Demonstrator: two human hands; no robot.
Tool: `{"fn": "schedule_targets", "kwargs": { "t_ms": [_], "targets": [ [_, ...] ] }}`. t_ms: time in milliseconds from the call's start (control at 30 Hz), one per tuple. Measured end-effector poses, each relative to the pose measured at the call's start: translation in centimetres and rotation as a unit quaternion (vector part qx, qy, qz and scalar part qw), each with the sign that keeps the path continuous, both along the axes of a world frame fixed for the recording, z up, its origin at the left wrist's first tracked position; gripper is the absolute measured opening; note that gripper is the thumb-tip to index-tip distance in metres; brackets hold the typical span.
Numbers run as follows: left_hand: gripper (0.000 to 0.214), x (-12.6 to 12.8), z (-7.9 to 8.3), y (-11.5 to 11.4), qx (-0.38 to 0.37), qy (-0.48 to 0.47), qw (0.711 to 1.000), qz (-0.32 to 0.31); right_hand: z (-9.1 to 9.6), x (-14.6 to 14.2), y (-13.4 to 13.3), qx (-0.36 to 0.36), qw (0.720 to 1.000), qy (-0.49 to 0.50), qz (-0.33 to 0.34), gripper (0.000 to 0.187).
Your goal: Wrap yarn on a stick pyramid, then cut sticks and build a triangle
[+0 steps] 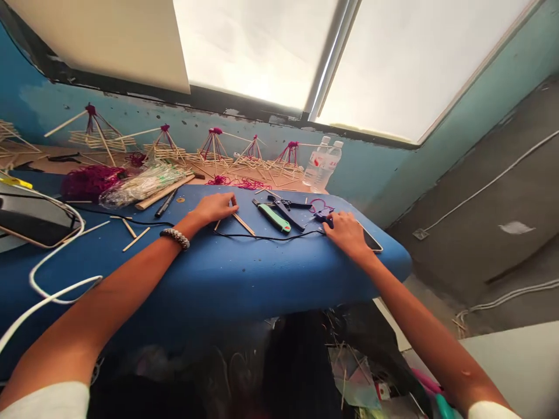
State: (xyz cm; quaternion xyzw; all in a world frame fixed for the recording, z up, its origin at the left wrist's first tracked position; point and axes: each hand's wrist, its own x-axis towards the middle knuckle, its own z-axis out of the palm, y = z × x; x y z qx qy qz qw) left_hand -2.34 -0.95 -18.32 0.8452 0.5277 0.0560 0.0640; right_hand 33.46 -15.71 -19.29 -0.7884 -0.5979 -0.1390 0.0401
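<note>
My left hand (216, 208) rests low over the blue tabletop (244, 270), fingers curled down at the upper end of a thin wooden stick (244, 225). Another stick's tip shows under the palm; the fingertips are partly hidden. On the right, my right hand (347, 231) is closed around a small dark blue glue gun (324, 215), most of it covered by the fingers. A black cord (279, 237) runs to it. Between the hands lie a green utility knife (273, 217) and black-handled pliers (288, 209). A phone (371, 238) sticks out beyond the right hand.
Stick pyramids bound with purple yarn (213, 145) line the back. Two water bottles (323, 163) stand at back right. Bagged sticks (144, 183), a purple yarn pile (94, 183), a marker (166, 203) and loose sticks (131, 230) lie left. A white cable (35, 279) loops over the left edge.
</note>
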Motion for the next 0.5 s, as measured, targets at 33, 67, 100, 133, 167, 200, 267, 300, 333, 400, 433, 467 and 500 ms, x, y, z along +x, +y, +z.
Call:
{"fn": "schedule_targets", "kwargs": {
  "t_ms": [33, 67, 100, 133, 167, 200, 267, 300, 333, 400, 433, 467, 500],
  "targets": [
    [0.041, 0.0, 0.0, 0.0, 0.0, -0.001, 1.0, -0.001, -0.2, 0.1, 0.0, -0.004, 1.0, 0.002, -0.01, 0.039],
    [0.041, -0.1, -0.1, 0.1, 0.0, -0.002, 1.0, -0.001, -0.4, 0.1, 0.1, -0.006, 1.0, 0.006, -0.019, 0.041],
    [0.041, -0.1, -0.1, 0.1, 0.0, -0.002, 1.0, -0.002, -0.5, 0.0, 0.3, -0.008, 1.0, 0.011, -0.027, 0.042],
    [0.042, -0.2, 0.0, 0.2, 0.0, -0.001, 1.0, -0.003, -0.5, 0.1, 0.5, -0.012, 0.999, 0.017, -0.033, 0.042],
    [0.043, -0.2, 0.0, 0.2, 0.001, -0.001, 1.0, -0.004, -0.5, 0.1, 0.8, -0.016, 0.999, 0.024, -0.036, 0.042],
    [0.043, -0.2, 0.0, 0.2, 0.002, 0.0, 1.0, -0.005, -0.5, 0.3, 0.9, -0.019, 0.999, 0.03, -0.037, 0.041],
    [0.042, -0.3, 0.1, 0.3, 0.003, 0.0, 1.0, -0.007, -0.2, 0.8, 1.1, -0.022, 0.998, 0.045, -0.037, 0.039],
    [0.042, -0.3, 0.1, 0.3, 0.004, 0.0, 1.0, -0.008, 0.0, 1.2, 1.1, -0.022, 0.998, 0.054, -0.034, 0.038],
    [0.042, -0.4, 0.1, 0.3, 0.004, -0.001, 1.0, -0.009, 0.3, 1.7, 1.0, -0.019, 0.997, 0.064, -0.033, 0.037],
    [0.042, -0.4, 0.1, 0.3, 0.003, -0.005, 1.0, -0.01, 0.8, 3.0, 0.5, 0.003, 0.996, 0.078, -0.042, 0.043],
    [0.042, -0.5, 0.1, 0.3, 0.002, -0.007, 1.0, -0.011, 1.1, 3.9, 0.2, 0.019, 0.995, 0.083, -0.054, 0.048],
    [0.041, -0.5, 0.0, 0.4, 0.001, -0.008, 1.0, -0.011, 1.2, 4.8, -0.2, 0.033, 0.993, 0.085, -0.071, 0.051],
    [0.041, -0.5, 0.0, 0.4, -0.001, -0.008, 1.0, -0.011, 1.2, 5.7, -0.6, 0.038, 0.991, 0.09, -0.089, 0.051]
  ]
}}
